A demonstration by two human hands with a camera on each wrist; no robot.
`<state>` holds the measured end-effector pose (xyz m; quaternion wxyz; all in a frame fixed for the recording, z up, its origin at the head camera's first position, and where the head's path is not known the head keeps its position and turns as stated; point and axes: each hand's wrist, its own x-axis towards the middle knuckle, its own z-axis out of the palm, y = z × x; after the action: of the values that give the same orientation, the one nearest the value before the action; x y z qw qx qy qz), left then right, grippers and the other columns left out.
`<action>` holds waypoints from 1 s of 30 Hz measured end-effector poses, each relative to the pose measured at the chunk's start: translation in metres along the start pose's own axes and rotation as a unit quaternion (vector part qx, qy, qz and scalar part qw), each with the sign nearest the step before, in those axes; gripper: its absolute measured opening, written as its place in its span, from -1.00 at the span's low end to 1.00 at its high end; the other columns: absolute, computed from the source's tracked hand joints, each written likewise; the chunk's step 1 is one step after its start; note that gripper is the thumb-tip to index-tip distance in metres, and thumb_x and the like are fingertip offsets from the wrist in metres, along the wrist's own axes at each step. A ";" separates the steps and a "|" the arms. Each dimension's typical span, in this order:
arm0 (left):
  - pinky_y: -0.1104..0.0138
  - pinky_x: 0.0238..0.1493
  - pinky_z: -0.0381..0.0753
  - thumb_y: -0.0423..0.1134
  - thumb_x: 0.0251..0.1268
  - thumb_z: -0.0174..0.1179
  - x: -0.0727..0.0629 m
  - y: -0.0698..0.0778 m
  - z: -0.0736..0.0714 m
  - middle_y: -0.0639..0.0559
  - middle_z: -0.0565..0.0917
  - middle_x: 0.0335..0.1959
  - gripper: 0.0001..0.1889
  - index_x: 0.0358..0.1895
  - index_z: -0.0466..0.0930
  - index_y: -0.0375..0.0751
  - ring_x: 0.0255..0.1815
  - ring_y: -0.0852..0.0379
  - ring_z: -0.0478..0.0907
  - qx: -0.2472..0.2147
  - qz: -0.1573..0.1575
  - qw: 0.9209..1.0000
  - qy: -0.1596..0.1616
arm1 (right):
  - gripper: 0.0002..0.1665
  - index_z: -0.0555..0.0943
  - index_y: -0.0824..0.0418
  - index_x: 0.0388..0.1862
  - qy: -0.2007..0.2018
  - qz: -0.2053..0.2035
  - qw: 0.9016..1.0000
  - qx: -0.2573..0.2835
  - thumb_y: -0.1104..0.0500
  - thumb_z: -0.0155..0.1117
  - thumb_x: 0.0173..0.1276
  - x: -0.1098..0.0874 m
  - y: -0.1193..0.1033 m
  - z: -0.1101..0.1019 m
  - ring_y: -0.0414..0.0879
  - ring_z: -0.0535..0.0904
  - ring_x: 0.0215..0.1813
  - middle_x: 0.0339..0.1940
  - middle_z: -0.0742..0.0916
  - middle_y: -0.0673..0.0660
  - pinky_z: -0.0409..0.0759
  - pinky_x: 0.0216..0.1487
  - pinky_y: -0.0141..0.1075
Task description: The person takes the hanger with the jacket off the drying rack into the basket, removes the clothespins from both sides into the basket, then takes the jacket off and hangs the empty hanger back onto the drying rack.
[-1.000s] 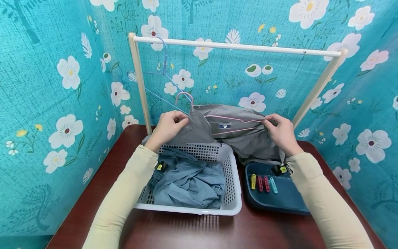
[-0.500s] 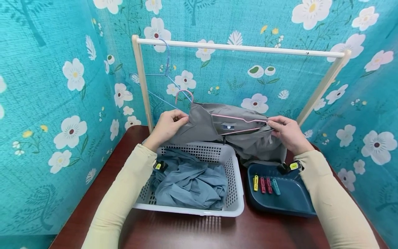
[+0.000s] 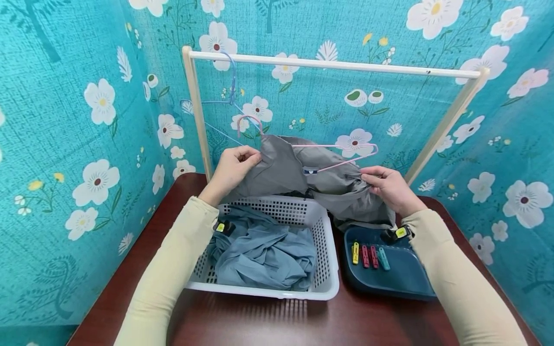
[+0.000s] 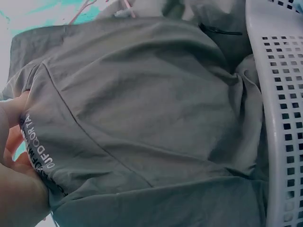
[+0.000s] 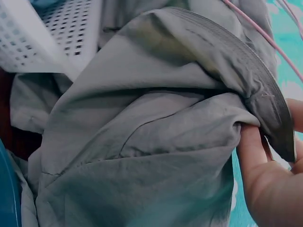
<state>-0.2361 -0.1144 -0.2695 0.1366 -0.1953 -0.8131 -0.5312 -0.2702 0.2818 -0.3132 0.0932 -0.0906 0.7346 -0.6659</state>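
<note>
A grey zip jacket [image 3: 281, 166] is stretched between both hands above the back of the white basket. My left hand [image 3: 235, 169] pinches its shoulder side; white lettering shows by those fingers in the left wrist view. My right hand [image 3: 391, 187] pinches the zipped front edge [image 5: 265, 90] between thumb and fingers. A pink hanger [image 3: 320, 145] sits partly inside the jacket. Its hook rises at the collar near my left hand, and its right end pokes out above the cloth, apart from my right hand. The hanger's left part is hidden by the jacket.
The white basket [image 3: 331, 269] holds crumpled blue cloth [image 3: 268, 254]. To its right, a dark blue tray [image 3: 389, 283] carries several clothespins [image 3: 365, 257]. Behind stands a rack with a white rail [image 3: 329, 66]; a blue hanger [image 3: 233, 81] hangs at its left end.
The hanger's right end has come up out of the jacket, away from my right hand, which now holds only the jacket edge a little lower. The hook has shifted slightly up and left.
</note>
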 end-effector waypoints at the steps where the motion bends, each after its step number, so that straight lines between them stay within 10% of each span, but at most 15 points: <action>1: 0.36 -0.45 0.28 -0.31 0.39 0.10 -0.002 0.006 -0.001 -0.15 0.58 -0.44 -0.80 -0.18 0.66 -0.39 -0.51 0.15 0.31 0.000 0.001 1.000 0.002 | -0.70 0.58 0.11 0.08 0.001 0.000 1.000 -0.030 0.10 0.15 0.42 0.000 0.000 0.004 -0.21 0.37 -0.12 0.09 0.43 0.00 0.47 -0.19 -0.42; 12: 0.38 -0.44 0.27 -0.34 0.36 0.13 0.001 0.011 0.000 -0.05 0.52 -0.51 -0.82 -0.20 0.65 -0.42 -0.51 0.18 0.29 -0.014 0.008 1.000 0.016 | -0.51 0.47 0.36 0.20 -0.038 -0.017 0.982 -0.186 0.06 0.14 0.44 0.003 0.003 0.048 -0.07 0.45 0.08 0.20 0.48 0.26 0.44 0.11 -0.01; 30: 0.38 -0.41 0.33 -0.24 0.24 0.29 0.027 -0.028 0.014 0.03 0.53 -0.49 -0.86 -0.29 0.57 -0.24 -0.48 0.13 0.37 -0.099 0.009 0.992 0.080 | -0.72 0.63 0.23 0.02 -0.108 -0.037 0.951 -0.288 0.19 0.19 0.39 0.003 0.022 0.101 -0.01 0.52 -0.07 0.03 0.63 0.17 0.47 -0.12 -0.17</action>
<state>-0.2731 -0.1073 -0.2860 0.1861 -0.1724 -0.7410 -0.6217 -0.2473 0.1859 -0.3451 0.1169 -0.2119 0.8768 -0.4155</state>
